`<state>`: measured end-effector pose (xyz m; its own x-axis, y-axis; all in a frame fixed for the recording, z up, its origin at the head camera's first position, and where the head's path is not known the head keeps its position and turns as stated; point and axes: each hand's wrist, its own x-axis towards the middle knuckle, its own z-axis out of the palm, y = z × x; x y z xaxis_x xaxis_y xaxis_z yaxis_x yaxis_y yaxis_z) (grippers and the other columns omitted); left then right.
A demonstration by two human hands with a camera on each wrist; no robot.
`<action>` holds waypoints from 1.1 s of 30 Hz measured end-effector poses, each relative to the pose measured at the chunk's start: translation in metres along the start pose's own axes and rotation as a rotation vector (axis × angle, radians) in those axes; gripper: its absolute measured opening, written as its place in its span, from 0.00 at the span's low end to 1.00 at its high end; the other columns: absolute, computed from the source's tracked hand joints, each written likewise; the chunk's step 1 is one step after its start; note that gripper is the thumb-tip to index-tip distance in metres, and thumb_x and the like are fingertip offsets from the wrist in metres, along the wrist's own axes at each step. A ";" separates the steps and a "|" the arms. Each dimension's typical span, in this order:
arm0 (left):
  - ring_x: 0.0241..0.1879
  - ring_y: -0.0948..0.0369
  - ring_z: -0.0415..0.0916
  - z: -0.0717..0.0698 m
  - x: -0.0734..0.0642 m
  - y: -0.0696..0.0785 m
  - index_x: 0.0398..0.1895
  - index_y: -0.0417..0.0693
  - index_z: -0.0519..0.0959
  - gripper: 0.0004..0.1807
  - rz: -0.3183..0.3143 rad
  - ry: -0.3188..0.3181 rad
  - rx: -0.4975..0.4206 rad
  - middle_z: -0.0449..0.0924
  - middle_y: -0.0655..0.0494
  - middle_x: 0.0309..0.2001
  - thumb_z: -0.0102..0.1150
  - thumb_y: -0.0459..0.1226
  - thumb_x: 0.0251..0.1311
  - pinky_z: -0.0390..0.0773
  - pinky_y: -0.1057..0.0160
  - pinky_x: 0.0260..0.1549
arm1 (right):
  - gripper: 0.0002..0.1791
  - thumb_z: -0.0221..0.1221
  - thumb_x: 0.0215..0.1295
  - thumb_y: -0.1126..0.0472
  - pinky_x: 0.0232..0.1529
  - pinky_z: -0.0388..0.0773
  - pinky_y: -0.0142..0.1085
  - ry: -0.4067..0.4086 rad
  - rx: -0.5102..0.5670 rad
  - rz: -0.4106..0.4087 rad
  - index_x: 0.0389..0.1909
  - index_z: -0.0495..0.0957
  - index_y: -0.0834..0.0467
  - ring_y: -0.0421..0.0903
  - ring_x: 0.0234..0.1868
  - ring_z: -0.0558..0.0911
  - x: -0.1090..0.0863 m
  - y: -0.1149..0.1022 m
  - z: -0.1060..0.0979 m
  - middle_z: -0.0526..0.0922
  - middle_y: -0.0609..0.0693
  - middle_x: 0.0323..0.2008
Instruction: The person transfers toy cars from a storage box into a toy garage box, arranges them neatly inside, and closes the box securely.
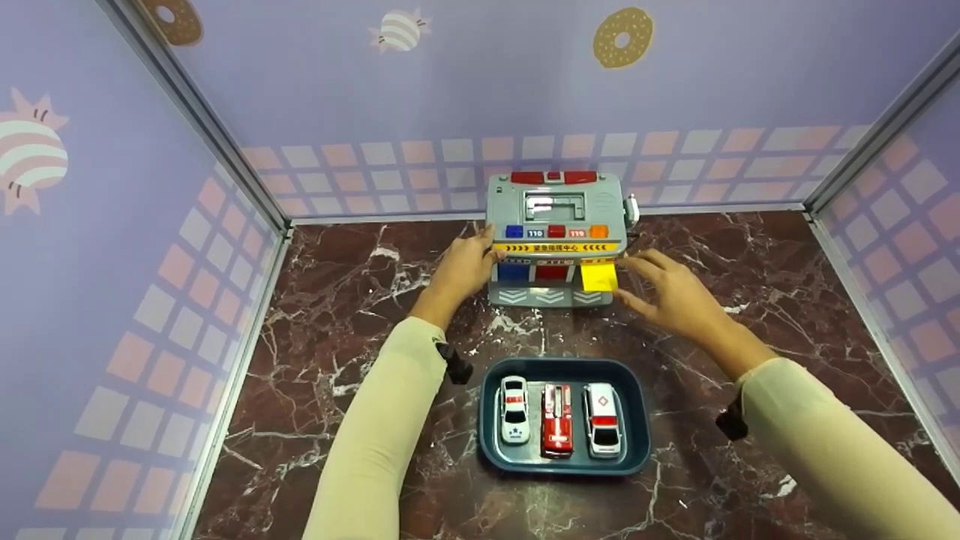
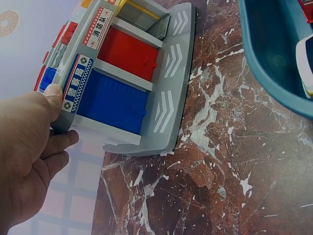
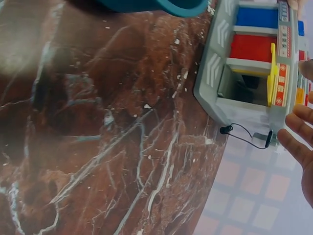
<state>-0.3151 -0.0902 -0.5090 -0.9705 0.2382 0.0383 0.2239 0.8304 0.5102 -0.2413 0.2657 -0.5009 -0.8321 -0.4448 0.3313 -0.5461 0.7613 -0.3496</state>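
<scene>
So the toy station (image 1: 555,238) sits right between both sets of fingers. Left hand (image 1: 465,266) has its front left corner, thumb on the front edge and fingers curled round the side. Right hand (image 1: 675,292) is loose, gripping nothing, fingers spread just beside the right end; can't tell if they're touching. The yellow door (image 1: 598,277) sticks out just left of those fingertips. Nearer the person than all the fingers, a teal tray (image 1: 564,471) holds three toy cars (image 1: 557,420).
</scene>
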 end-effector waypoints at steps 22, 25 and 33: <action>0.79 0.46 0.73 0.002 0.001 -0.003 0.86 0.46 0.66 0.36 0.001 0.003 -0.001 0.69 0.52 0.82 0.58 0.51 0.82 0.72 0.48 0.80 | 0.30 0.77 0.67 0.46 0.58 0.89 0.58 -0.123 -0.068 -0.117 0.66 0.86 0.56 0.58 0.56 0.88 -0.050 -0.020 0.005 0.86 0.58 0.59; 0.80 0.46 0.72 0.002 0.001 -0.002 0.85 0.45 0.66 0.36 0.004 0.004 -0.010 0.69 0.51 0.82 0.58 0.51 0.82 0.71 0.48 0.80 | 0.31 0.76 0.67 0.45 0.57 0.89 0.57 -0.138 -0.074 -0.142 0.66 0.86 0.56 0.57 0.55 0.88 -0.055 -0.022 0.007 0.86 0.58 0.58; 0.79 0.45 0.73 0.001 0.000 -0.002 0.85 0.43 0.66 0.36 0.027 0.003 0.005 0.70 0.48 0.82 0.57 0.50 0.82 0.70 0.48 0.80 | 0.32 0.76 0.66 0.42 0.62 0.87 0.58 -0.166 -0.095 -0.225 0.65 0.87 0.55 0.59 0.59 0.87 -0.065 -0.030 0.015 0.87 0.57 0.59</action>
<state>-0.3155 -0.0912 -0.5104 -0.9643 0.2590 0.0545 0.2504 0.8260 0.5050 -0.1718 0.2650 -0.5251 -0.6997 -0.6725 0.2411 -0.7138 0.6718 -0.1977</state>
